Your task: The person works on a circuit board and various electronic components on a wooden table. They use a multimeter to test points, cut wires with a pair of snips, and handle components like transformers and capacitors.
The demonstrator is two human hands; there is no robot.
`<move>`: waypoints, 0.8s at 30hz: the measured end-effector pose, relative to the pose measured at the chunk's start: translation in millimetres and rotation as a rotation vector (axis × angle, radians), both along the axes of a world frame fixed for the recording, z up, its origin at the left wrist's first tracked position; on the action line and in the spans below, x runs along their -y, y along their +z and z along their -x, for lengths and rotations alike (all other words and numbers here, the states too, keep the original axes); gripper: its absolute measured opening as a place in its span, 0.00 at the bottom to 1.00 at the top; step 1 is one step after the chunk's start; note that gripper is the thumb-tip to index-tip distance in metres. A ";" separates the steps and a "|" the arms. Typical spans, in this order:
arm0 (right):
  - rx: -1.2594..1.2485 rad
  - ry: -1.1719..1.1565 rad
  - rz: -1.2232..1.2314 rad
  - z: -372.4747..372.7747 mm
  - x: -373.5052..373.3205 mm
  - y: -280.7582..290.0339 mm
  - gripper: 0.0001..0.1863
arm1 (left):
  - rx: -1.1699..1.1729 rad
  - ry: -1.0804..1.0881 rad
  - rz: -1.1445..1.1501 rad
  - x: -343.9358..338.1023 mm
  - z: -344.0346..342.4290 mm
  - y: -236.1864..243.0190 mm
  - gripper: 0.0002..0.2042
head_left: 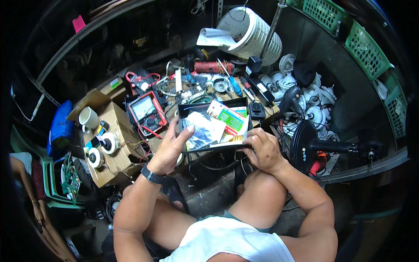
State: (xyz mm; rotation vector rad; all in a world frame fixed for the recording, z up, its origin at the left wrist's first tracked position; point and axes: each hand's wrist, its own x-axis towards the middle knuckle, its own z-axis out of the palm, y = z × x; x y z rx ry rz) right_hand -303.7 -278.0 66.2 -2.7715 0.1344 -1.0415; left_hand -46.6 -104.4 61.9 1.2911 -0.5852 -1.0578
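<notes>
My left hand (pixel 172 146) grips the left end of a shallow black box (pixel 183 110), thumb over its rim, and a dark watch is on that wrist. At the box's near right corner my right hand (pixel 266 150) holds on with bent fingers. Inside lie crumpled clear-and-silver bags (pixel 198 131) and colourful printed papers (pixel 228 118). Just left of the box sits a red-edged multimeter (pixel 144 109) with red leads. A black charger-like block (pixel 256 111) stands to its right.
Cardboard box (pixel 115 161) with mug and spools at left; cluttered bench (pixel 209 78) with tools; white bucket (pixel 262 46) behind. Motor parts (pixel 314 91) and a black stand (pixel 303 146) at right; green baskets (pixel 362 52) above. Another person's arm (pixel 26 183) at far left.
</notes>
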 end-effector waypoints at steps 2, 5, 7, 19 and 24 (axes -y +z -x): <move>-0.037 0.008 -0.005 1.2 1.9 -2.6 0.21 | 0.003 -0.009 0.022 2.5 -0.2 -1.4 0.43; -0.123 0.057 -0.057 0.6 6.2 -3.0 0.18 | 0.020 0.023 0.043 1.5 4.8 -0.6 0.44; -0.195 0.091 -0.120 -2.1 4.7 2.3 0.17 | 0.046 0.038 0.037 -0.3 6.8 -2.4 0.43; -0.122 -0.066 -0.350 -15.0 36.3 34.2 0.13 | 0.161 0.061 0.027 -0.5 5.7 -8.2 0.43; -0.225 -0.118 -0.169 -27.7 28.2 49.1 0.14 | 0.192 0.037 0.055 -0.9 1.3 -16.6 0.43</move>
